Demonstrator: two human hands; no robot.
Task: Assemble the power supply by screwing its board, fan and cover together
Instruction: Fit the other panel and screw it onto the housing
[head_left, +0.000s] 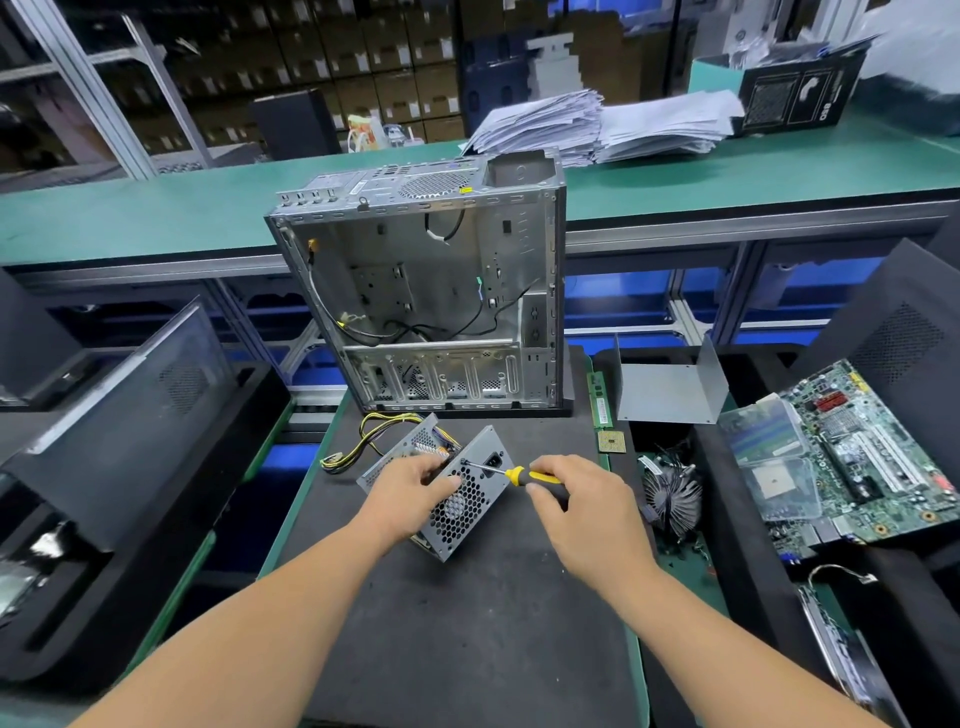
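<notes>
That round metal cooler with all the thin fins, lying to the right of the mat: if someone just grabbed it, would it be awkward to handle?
Probably somewhat. The cooler shows many thin metal fins fanned in a ring, so a hard squeeze could likely bend them. Being mostly metal, it is probably heavy for its size. Its wires trail loose beside it and would likely dangle or snag on lifting.

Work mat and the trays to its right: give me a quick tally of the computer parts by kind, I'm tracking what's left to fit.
Power supply: 1
Computer case: 1
Screwdriver: 1
Memory stick: 1
Processor chip: 1
Cooler fan: 1
Motherboard: 1
Metal cover: 1
Total: 8
</notes>
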